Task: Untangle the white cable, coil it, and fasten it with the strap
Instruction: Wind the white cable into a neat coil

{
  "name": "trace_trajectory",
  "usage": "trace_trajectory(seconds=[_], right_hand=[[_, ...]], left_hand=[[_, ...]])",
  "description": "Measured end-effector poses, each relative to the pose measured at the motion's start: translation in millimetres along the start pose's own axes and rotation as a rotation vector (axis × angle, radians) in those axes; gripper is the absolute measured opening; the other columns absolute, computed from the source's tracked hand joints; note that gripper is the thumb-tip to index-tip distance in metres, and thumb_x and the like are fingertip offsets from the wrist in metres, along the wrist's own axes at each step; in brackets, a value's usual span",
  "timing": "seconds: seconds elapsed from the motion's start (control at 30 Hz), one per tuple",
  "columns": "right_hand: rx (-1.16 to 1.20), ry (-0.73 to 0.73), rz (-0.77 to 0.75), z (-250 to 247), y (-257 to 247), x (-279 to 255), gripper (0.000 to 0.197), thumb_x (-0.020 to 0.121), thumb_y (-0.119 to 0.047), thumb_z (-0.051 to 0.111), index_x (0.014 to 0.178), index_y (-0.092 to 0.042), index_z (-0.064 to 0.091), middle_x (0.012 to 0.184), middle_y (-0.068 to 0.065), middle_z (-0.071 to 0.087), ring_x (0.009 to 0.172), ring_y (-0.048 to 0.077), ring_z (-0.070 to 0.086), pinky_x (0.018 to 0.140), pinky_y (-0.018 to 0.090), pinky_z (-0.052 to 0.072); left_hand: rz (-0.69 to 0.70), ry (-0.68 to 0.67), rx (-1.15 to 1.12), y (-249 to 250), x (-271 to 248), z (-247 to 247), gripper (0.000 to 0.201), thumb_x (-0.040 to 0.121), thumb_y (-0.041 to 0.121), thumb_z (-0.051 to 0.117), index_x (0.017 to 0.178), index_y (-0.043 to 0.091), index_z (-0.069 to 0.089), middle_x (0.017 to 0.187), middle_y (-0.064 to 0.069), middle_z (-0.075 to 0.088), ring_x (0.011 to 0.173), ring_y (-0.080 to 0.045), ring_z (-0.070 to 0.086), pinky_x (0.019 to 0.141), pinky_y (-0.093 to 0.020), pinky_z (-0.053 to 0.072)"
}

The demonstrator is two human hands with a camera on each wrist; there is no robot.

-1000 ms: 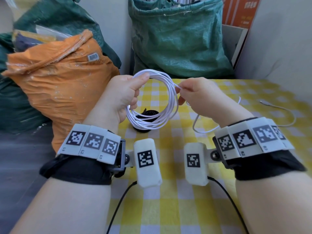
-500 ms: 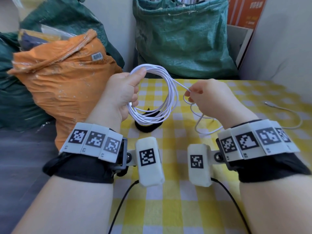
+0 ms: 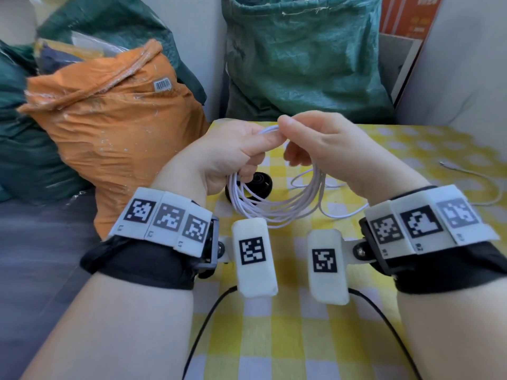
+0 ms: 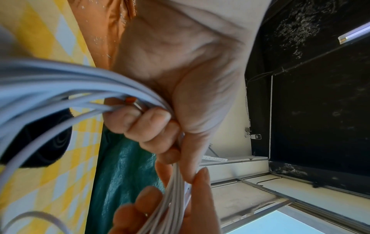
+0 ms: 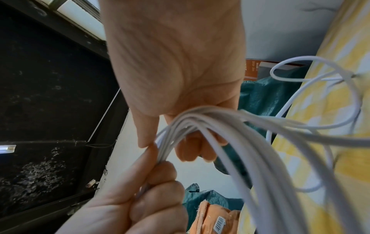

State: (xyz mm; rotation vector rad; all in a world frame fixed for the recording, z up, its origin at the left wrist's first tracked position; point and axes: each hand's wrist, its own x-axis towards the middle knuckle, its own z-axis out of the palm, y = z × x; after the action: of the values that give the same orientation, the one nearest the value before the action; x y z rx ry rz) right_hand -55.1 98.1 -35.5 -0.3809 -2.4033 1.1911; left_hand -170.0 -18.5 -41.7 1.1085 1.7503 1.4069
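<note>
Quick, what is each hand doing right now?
Left hand: grips the cable coil.
Right hand: pinches the coil's top.

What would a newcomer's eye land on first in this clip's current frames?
Probably the coiled white cable, hanging mid-frame over the yellow-and-white checked tablecloth, its top gripped by the left hand and pinched by the right hand. Next, the crumpled orange woven sack at left, and the rolled black strap lying on the cloth behind the coil.
</note>
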Motion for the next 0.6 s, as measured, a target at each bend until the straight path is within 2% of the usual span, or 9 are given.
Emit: trace_trajectory(seconds=[0.07,0.1,0.13,0.2,0.27,0.33,0.4,0.5,0.6], right_hand=[[-0.021,0.009,-0.005,-1,2,-1,0.038,0.092,-0.043,0.052,0.088,-0.007,0.064,0.063,-0.003,0.060,0.057,0.009,0.052,0.061,0.024,0.043],[-0.023,0.011,-0.001,-2,2,-1,0.042,0.092,-0.044,0.053,0.091,-0.003,0.063,0.061,-0.004,0.058,0.056,0.009,0.050,0.059,0.025,0.041],[-0.016,0.015,0.006,-4,4,-1,0.045,0.091,-0.045,0.053,0.095,-0.001,0.063,0.060,-0.004,0.057,0.055,0.009,0.048,0.057,0.024,0.040],[-0.003,0.027,0.025,-6,5,-1,0.047,0.090,-0.045,0.055,0.099,0.000,0.063,0.059,-0.005,0.057,0.050,0.006,0.046,0.051,0.018,0.038],[-0.014,0.043,0.050,-7,8,1,0.044,0.089,-0.044,0.058,0.092,-0.001,0.063,0.057,-0.007,0.058,0.045,0.004,0.044,0.048,0.017,0.037],[-0.037,0.063,0.068,-9,10,2,0.037,0.088,-0.042,0.061,0.076,-0.008,0.061,0.050,-0.010,0.057,0.040,0.000,0.043,0.045,0.014,0.035],[-0.056,0.070,0.090,-11,11,1,0.033,0.087,-0.041,0.062,0.074,-0.011,0.059,0.046,-0.013,0.057,0.037,-0.002,0.043,0.041,0.010,0.034],[-0.078,0.076,0.127,-12,13,1,0.034,0.088,-0.042,0.060,0.084,-0.008,0.062,0.062,-0.008,0.064,0.051,0.004,0.053,0.053,0.020,0.041],[-0.115,0.082,0.137,-9,12,2,0.028,0.094,-0.037,0.051,0.082,-0.013,0.058,0.066,-0.004,0.063,0.055,0.010,0.053,0.054,0.026,0.040]], left_hand=[[0.011,0.024,-0.049,1,0,-1,0.026,0.089,0.035,0.056,0.077,0.012,0.053,0.050,0.007,0.024,0.041,-0.008,0.022,0.042,-0.020,0.018],[0.011,0.047,-0.080,1,1,-2,0.028,0.091,0.032,0.055,0.070,0.014,0.053,0.049,0.007,0.024,0.041,-0.007,0.022,0.043,-0.020,0.018],[0.005,0.074,-0.110,1,1,-3,0.033,0.093,0.030,0.054,0.063,0.017,0.049,0.048,0.008,0.024,0.040,-0.007,0.022,0.044,-0.021,0.017],[0.001,0.117,-0.169,1,2,-3,0.037,0.095,0.030,0.052,0.062,0.020,0.040,0.046,0.008,0.024,0.039,-0.007,0.022,0.044,-0.021,0.019],[0.000,0.142,-0.226,2,2,-2,0.036,0.096,0.029,0.051,0.065,0.020,0.037,0.045,0.009,0.026,0.039,-0.007,0.024,0.043,-0.020,0.022],[-0.005,0.154,-0.286,3,3,-2,0.035,0.097,0.029,0.049,0.066,0.020,0.037,0.044,0.009,0.028,0.039,-0.007,0.027,0.045,-0.021,0.025],[-0.009,0.166,-0.337,1,3,-1,0.035,0.098,0.031,0.048,0.066,0.020,0.036,0.045,0.008,0.028,0.042,-0.008,0.028,0.048,-0.022,0.027],[-0.028,0.193,-0.403,0,4,0,0.036,0.097,0.033,0.048,0.066,0.020,0.038,0.047,0.006,0.033,0.045,-0.010,0.036,0.051,-0.023,0.036],[-0.066,0.223,-0.366,1,4,2,0.035,0.096,0.035,0.049,0.067,0.016,0.044,0.058,0.002,0.050,0.058,-0.016,0.058,0.063,-0.031,0.052]])
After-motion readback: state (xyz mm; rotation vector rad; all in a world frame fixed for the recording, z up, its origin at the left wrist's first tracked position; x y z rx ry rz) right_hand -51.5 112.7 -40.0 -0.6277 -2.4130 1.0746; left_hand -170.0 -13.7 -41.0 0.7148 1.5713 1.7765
